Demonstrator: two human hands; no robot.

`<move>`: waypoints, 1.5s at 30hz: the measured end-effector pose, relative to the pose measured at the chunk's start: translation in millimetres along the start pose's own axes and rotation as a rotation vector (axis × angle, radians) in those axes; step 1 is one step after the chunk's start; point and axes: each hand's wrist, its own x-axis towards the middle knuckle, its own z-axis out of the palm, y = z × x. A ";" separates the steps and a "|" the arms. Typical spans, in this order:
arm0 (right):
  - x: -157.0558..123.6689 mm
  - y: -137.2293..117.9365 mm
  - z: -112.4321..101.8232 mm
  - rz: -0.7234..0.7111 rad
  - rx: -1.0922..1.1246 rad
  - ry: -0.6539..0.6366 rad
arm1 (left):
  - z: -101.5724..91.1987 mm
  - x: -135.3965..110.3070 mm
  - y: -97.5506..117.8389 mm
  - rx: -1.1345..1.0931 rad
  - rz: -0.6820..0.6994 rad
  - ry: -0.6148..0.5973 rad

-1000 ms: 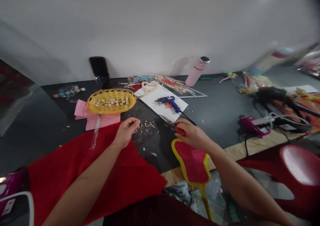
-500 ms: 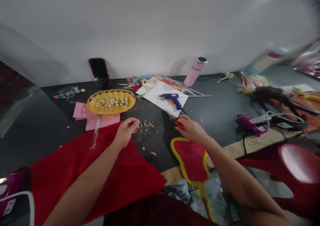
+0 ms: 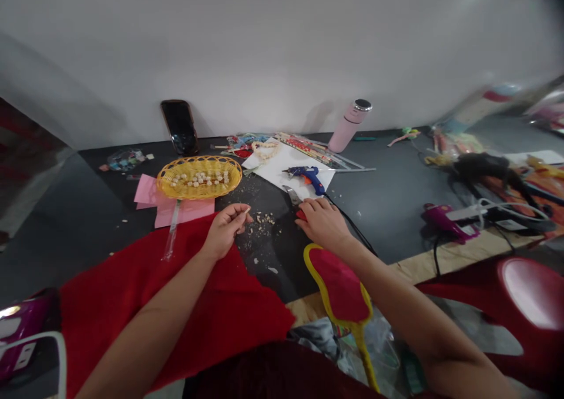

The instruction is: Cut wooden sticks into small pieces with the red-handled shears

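Observation:
My left hand [image 3: 227, 230] rests at the edge of a red felt sheet [image 3: 176, 305] with its fingers pinched on a small pale stick-like piece. My right hand [image 3: 324, 223] is closed on red-handled cutters [image 3: 296, 204] whose metal jaws point toward a white sheet [image 3: 286, 173]. Between the hands lies a scatter of pale crumbs [image 3: 262, 220] on the dark table. A yellow woven basket [image 3: 199, 178] with several pale beads stands just beyond my left hand, on pink paper [image 3: 170, 208].
A blue glue gun [image 3: 307, 174] lies on the white sheet. Behind it are a phone [image 3: 180, 127] leaning on the wall, a pink bottle [image 3: 350, 126] and coloured sticks. A red-and-yellow paddle [image 3: 341, 284] hangs off the table's front edge. Purple tools, cables and clutter sit at right.
My right hand has slid left and away with the cutters, closer to the crumbs and the white sheet. My left hand stays put, its pinched piece now showing.

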 end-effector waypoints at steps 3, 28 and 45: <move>11.5 -21.8 -8.1 -0.109 0.257 0.014 | 1.3 -1.9 -0.4 0.023 0.030 -0.006; 21.5 -50.6 38.0 -0.133 0.889 0.003 | 12.6 -11.7 3.4 0.444 0.008 0.012; 20.9 -48.0 45.1 -0.152 0.861 0.041 | 11.9 -12.1 3.7 0.344 -0.049 -0.040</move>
